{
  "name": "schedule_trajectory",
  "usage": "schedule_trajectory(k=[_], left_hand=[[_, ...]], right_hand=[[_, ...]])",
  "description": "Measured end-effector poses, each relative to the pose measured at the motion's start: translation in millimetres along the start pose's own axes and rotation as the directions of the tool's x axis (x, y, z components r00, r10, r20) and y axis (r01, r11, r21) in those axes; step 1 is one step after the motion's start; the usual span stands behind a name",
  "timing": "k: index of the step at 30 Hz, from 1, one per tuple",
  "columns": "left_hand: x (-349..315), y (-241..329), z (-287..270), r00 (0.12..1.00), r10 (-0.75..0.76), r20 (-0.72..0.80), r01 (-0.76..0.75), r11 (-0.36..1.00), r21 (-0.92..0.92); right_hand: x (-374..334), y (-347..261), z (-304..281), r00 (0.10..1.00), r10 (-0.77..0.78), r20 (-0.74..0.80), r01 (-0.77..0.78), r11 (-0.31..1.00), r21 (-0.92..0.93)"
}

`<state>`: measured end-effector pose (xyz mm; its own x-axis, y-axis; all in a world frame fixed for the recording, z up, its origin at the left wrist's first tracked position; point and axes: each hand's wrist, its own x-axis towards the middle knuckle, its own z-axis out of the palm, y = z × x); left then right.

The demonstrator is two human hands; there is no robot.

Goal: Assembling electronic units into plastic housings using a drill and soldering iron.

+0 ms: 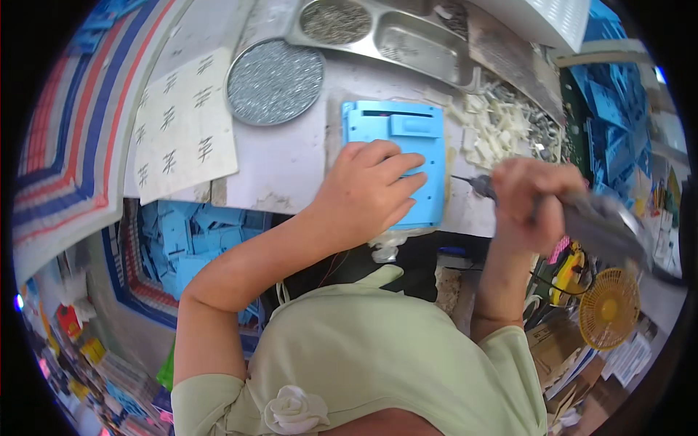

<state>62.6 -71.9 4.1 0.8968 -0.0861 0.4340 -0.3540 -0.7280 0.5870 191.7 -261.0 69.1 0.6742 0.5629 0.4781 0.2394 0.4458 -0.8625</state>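
Observation:
A light blue rectangular plastic housing [435,156] with a slot and a raised bar lies on the white worktop. My left hand [374,185] rests on its lower left part, fingers stretched over the surface and somewhat apart. Whether a small piece sits under the fingertips is hidden. To the right of the housing, my right hand [534,200] wraps round a dark grey power screwdriver [603,225], blurred by motion. Its thin bit points left toward the housing and stands apart from it. Clear plastic film [385,245] shows at the housing's near edge.
A round dish of small metal screws [276,81] stands at the back left, beside a marked pale sheet [185,127]. Behind is a steel compartment tray [425,47]. Loose white plastic pieces [502,123] lie at right. Blue parts [196,232] fill a bin below left; a yellow fan [609,309] stands lower right.

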Motion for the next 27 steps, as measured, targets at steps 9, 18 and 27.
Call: schedule_trajectory(k=[9,18,27], left_hand=[[7.3,5.8,0.1,0.996,-0.031,0.084,0.028,0.999,0.043],[7.7,6.3,-0.3,0.996,-0.045,0.079,0.040,0.997,0.061],[6.9,6.0,2.3,0.997,-0.041,0.070,0.038,0.998,0.050]], right_hand=[[14.5,33.5,-2.1,0.999,0.000,-0.052,0.003,0.998,0.058],[16.6,16.0,-5.5,0.998,-0.049,-0.036,0.049,0.999,0.012],[-9.0,3.3,-3.2,0.997,0.079,-0.002,-0.077,0.983,0.169]])
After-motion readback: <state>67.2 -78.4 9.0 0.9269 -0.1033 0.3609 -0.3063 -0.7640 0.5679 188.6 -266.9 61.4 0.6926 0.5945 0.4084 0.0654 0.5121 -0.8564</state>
